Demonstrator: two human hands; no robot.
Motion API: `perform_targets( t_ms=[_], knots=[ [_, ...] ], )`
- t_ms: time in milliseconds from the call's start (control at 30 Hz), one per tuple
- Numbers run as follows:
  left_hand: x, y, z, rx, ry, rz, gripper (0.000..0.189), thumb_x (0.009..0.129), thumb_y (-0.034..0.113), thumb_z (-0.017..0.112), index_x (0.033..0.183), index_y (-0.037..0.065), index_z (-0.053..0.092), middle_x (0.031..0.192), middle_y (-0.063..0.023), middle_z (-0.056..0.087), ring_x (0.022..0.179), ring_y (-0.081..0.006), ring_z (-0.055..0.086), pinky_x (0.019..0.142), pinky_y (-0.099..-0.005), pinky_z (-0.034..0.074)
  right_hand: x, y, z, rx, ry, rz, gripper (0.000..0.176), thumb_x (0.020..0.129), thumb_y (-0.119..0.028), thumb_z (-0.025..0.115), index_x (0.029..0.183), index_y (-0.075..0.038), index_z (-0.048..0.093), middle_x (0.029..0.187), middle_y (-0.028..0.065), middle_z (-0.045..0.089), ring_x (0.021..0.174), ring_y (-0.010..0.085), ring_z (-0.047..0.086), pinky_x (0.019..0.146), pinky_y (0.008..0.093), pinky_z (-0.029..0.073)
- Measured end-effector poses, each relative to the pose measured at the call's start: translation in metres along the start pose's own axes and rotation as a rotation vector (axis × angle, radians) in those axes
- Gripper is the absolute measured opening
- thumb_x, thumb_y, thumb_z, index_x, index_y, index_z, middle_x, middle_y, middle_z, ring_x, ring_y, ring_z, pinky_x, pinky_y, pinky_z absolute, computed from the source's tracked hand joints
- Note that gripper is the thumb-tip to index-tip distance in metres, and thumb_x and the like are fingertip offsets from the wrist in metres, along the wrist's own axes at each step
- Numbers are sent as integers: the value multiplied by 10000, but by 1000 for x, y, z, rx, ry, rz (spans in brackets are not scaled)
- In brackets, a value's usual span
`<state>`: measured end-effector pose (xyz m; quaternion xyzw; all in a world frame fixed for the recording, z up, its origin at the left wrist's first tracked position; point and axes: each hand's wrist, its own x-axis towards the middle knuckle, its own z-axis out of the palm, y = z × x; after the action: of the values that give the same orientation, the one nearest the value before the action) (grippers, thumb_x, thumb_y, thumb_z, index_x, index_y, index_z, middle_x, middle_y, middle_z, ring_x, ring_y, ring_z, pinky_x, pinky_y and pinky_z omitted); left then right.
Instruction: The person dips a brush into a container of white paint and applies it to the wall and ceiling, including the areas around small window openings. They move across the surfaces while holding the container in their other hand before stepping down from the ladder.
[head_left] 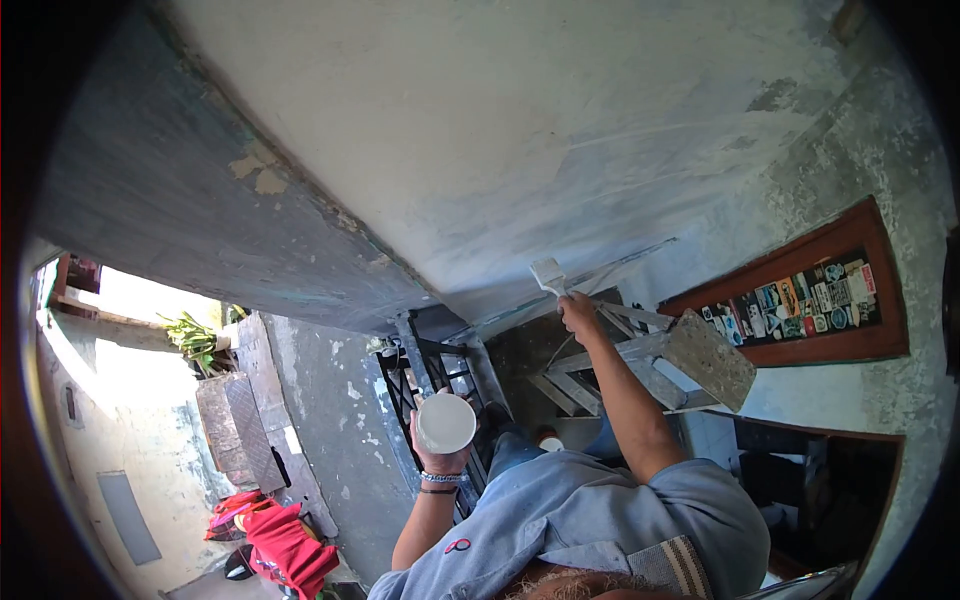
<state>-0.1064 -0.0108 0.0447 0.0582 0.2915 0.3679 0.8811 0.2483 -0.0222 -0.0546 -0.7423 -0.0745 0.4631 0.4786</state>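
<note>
My left hand (436,460) is wrapped round a white tub (446,424) of pale paint, held upright in front of my body. A bracelet and a dark band circle that wrist. Farther forward, my right hand (577,316) grips the handle of a paintbrush (547,272). Its pale, wide bristle end points up at the lower part of the white wall (480,170), which it overlaps in this view. The wall surface is patchy, with smeared pale and bluish areas.
Beside my right arm stands a paint-spattered wooden stepladder (712,362). A brown door frame with a sticker-covered panel (795,302) is on the right. A black metal frame (412,350) lies below my left hand. Red cloth (288,548) and a green plant (192,338) appear at the left.
</note>
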Motion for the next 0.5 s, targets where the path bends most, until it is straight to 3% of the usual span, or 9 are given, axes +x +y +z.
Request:
perform_targets(
  t_ms=[67,233,333,367,500],
  knots=[
    [0,2,-1,15,-13,12,696,865,588,522,1321,63,504,1185,-138,607,1117,-307,598,750,-386,562,6,-17,2,47,3,-89,200,941,-238,550,830,-77,504,647,-15,448,444,53,371,365,224,269],
    [5,2,-11,-90,61,-32,688,932,625,364,1306,72,533,1173,-145,637,1074,-326,629,821,-486,553,-75,-103,-15,242,-62,-267,210,943,-262,566,913,-56,542,689,-10,486,472,60,399,391,223,300],
    [5,5,-5,-118,27,-49,673,947,602,356,1308,63,534,1176,-123,644,1062,-308,639,849,-481,544,-147,-158,-29,280,-61,-410,241,949,-294,578,1006,-61,562,717,-24,492,474,23,374,396,186,282],
    [7,6,-11,-77,-79,-54,666,948,592,365,1324,69,538,1239,-77,623,1168,-263,581,997,-416,449,-167,-174,-33,315,-35,-483,267,952,-309,575,1041,-57,568,719,-25,491,469,21,360,396,185,273],
    [9,11,-9,-62,-59,-27,648,956,580,364,1310,71,550,1242,-97,626,1151,-275,598,1004,-433,441,-192,-203,-40,360,-5,-719,369,960,-343,562,1164,-36,549,721,-20,486,462,30,333,405,192,251]
  ],
)
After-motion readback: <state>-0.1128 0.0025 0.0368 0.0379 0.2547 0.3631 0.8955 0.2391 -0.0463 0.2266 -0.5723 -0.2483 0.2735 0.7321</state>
